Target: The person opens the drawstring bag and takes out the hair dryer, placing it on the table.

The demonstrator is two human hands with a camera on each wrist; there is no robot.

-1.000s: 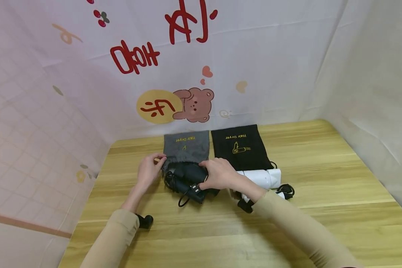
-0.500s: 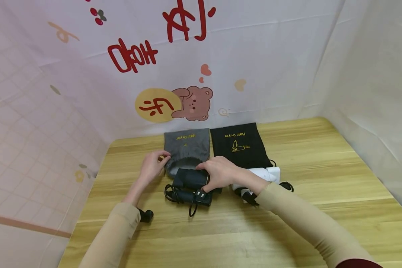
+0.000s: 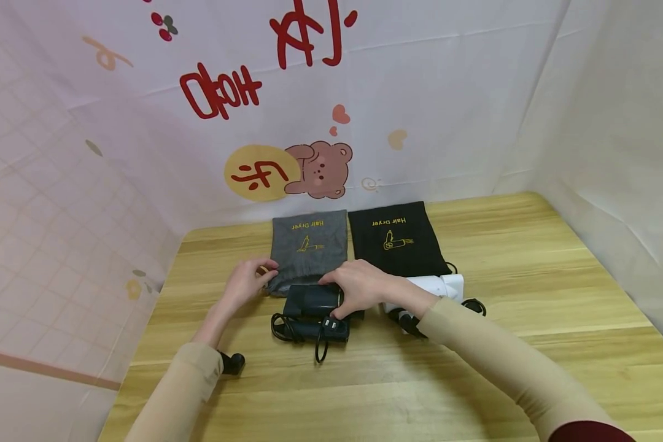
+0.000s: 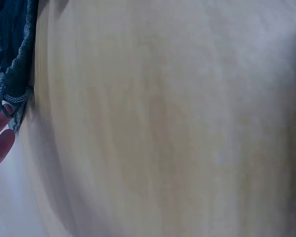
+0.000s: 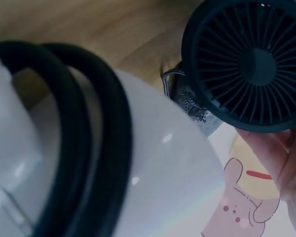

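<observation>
My right hand (image 3: pixel 360 285) grips the rear end of a dark folded hair dryer (image 3: pixel 311 301), thumb below and fingers above. Its black cord is looped by the handle, with the plug near my thumb. In the right wrist view its round vented grille (image 5: pixel 259 66) faces the camera. The dryer lies just in front of a grey drawstring bag (image 3: pixel 309 245) printed "Hair Dryer", which lies flat. My left hand (image 3: pixel 247 283) is at the bag's near left corner; in the left wrist view its fingertips (image 4: pixel 1 148) stand apart beside the drawstring.
A black bag (image 3: pixel 395 242) with the same print lies right of the grey one. A white hair dryer (image 3: pixel 433 284) with black cord sits in front of it, partly behind my right arm. Fabric walls border the wooden table (image 3: pixel 331 393).
The dark dryer has come toward me, away from the grey bag's mouth, with my right hand on it. The bag's mouth gaped, then flattened, and the bag's full print shows.
</observation>
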